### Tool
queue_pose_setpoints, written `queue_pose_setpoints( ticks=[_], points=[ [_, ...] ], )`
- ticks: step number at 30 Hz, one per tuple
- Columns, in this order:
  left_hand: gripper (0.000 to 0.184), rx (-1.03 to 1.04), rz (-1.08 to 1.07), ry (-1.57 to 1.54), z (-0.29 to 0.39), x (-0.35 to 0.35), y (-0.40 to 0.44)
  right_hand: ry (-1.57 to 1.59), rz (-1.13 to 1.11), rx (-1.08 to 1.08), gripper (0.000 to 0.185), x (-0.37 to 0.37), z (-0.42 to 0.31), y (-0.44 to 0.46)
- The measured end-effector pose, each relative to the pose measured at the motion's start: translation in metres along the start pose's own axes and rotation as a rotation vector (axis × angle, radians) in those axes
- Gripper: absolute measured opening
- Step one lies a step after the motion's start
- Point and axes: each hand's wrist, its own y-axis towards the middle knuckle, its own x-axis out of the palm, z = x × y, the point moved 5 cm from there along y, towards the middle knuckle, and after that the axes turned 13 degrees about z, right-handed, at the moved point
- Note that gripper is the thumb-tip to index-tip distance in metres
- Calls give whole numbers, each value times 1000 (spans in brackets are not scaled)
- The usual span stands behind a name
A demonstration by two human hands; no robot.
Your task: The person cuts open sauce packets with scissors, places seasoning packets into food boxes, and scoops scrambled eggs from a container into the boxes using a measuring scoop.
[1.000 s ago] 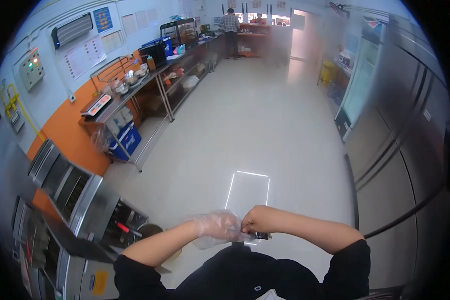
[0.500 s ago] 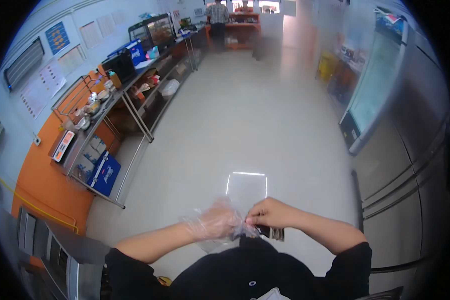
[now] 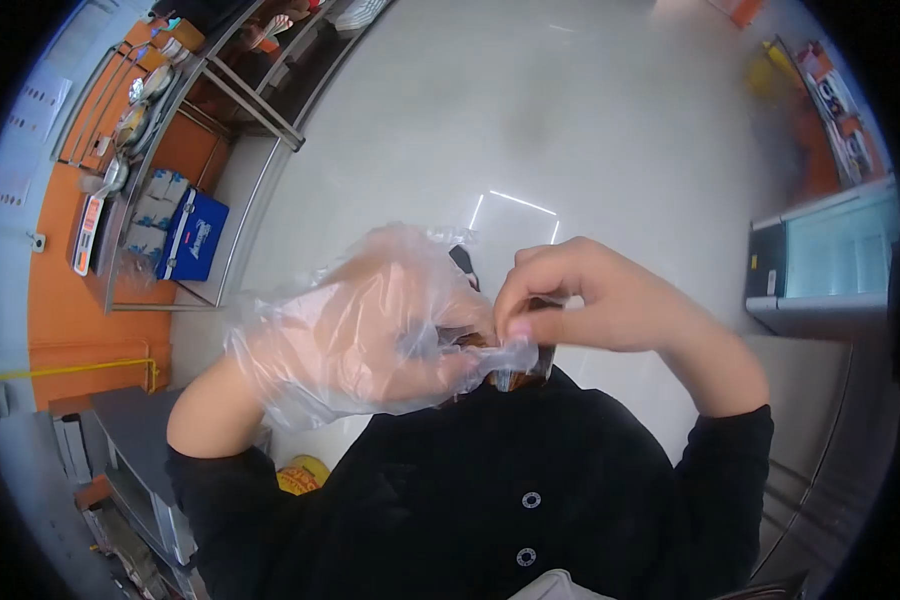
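My left hand (image 3: pixel 370 325) wears a loose, clear plastic glove (image 3: pixel 300 360) that reaches past the wrist. Its fingers are curled in front of my chest, and what they hold, if anything, is hard to make out. Close beside it, my bare right hand (image 3: pixel 595 295) pinches a bunched bit of the clear plastic at the glove's finger end. Behind and below the fingertips shows a small brown and dark thing (image 3: pixel 540 370), mostly hidden, its kind unclear.
To the left stands a steel table (image 3: pixel 185 90) with bowls and a scale (image 3: pixel 87 235); a blue box (image 3: pixel 195 235) sits on its lower shelf. A glass-door fridge (image 3: pixel 840 260) is at the right. A yellow round container (image 3: pixel 303 474) is low at the left.
My view has tilted down. Both hands have come up and appear larger and nearer. The right hand still pinches plastic beside the gloved left hand.
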Motion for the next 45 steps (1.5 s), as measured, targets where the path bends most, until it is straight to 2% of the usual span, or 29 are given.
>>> queue_pose_setpoints(
  ticks=[1,3,4,7,10,12,16,19,22,27,32,36,37,38,39,40,41,45],
  points=[
    [15,-14,-26,-4,-17,-14,26,-109,-28,-84,11,-23,-2,25],
    [18,-34,-90,-3,-48,-47,80,-197,-42,-47,10,-68,-5,75],
    [18,42,-26,42,-59,-66,106,-238,-43,-24,11,-90,-8,99],
    [16,236,126,187,-87,-120,186,-446,5,-169,9,-165,-26,167],
    [9,322,148,319,-112,-166,267,-360,100,-294,10,-244,-35,225],
    [8,336,128,373,-129,-189,322,-204,171,-222,10,-296,-27,261],
    [12,447,279,422,-178,-232,431,270,247,0,9,-397,1,335],
    [12,484,371,397,-216,-268,520,500,367,75,13,-483,22,392],
    [8,441,400,358,-248,-312,613,539,339,55,13,-571,18,450],
    [8,270,465,248,-311,-383,755,381,292,19,12,-711,-1,559],
    [3,185,592,170,-397,-444,871,283,339,-23,11,-830,21,678],
    [22,351,689,396,-480,-489,964,128,470,-28,13,-925,62,788],
    [34,459,727,476,-509,-502,986,59,528,-47,14,-952,68,817],
    [26,451,788,611,-528,-523,1008,148,605,-31,16,-980,72,843],
    [29,185,730,369,-569,-557,1038,285,688,-43,14,-1012,67,869],
    [12,-14,908,-9,-591,-585,1067,308,772,-46,15,-1047,67,892],
    [11,-223,1032,-415,-619,-603,1096,334,852,-41,15,-1082,73,914],
    [17,-64,415,-597,-706,-650,1238,404,1009,-122,15,-1197,83,992]
  ],
)
